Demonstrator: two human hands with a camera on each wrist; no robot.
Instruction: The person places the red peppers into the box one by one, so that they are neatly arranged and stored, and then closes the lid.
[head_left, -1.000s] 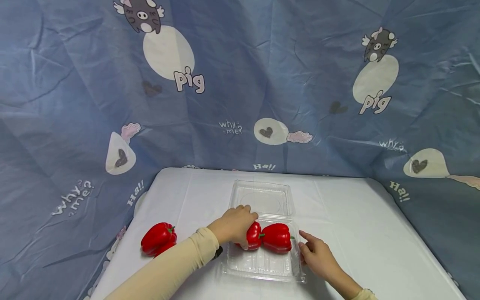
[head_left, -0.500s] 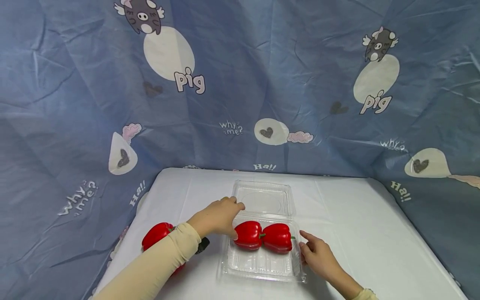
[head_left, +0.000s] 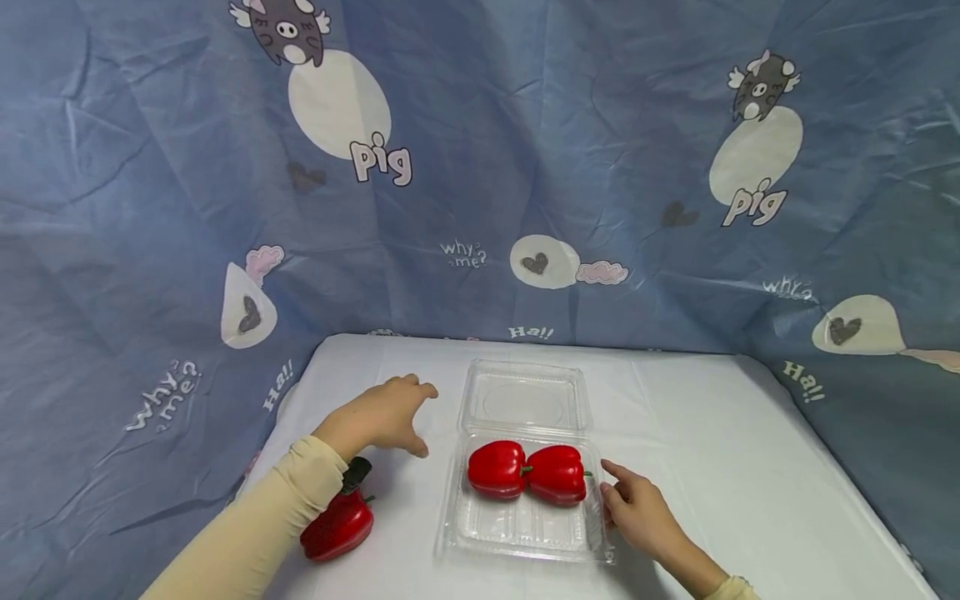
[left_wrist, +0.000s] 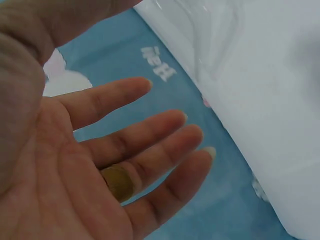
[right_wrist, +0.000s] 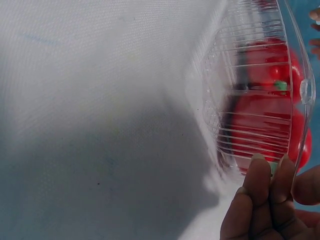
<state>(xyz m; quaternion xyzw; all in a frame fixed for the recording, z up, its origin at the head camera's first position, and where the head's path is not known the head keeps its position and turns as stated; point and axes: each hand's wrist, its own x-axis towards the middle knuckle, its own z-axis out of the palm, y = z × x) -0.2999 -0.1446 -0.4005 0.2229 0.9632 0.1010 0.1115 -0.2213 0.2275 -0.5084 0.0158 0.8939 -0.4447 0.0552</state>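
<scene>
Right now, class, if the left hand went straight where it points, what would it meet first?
Probably the clear, rectangular plastic lid, though depth is unclear; the left hand might pass above.

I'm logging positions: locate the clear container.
In the head view, the clear container lies open just right of centre on the white table, its right edge at the right hand.

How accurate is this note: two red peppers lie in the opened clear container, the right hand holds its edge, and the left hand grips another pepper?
The left hand grips nothing: the left wrist view shows its fingers loose and empty. The rest stands.
</scene>
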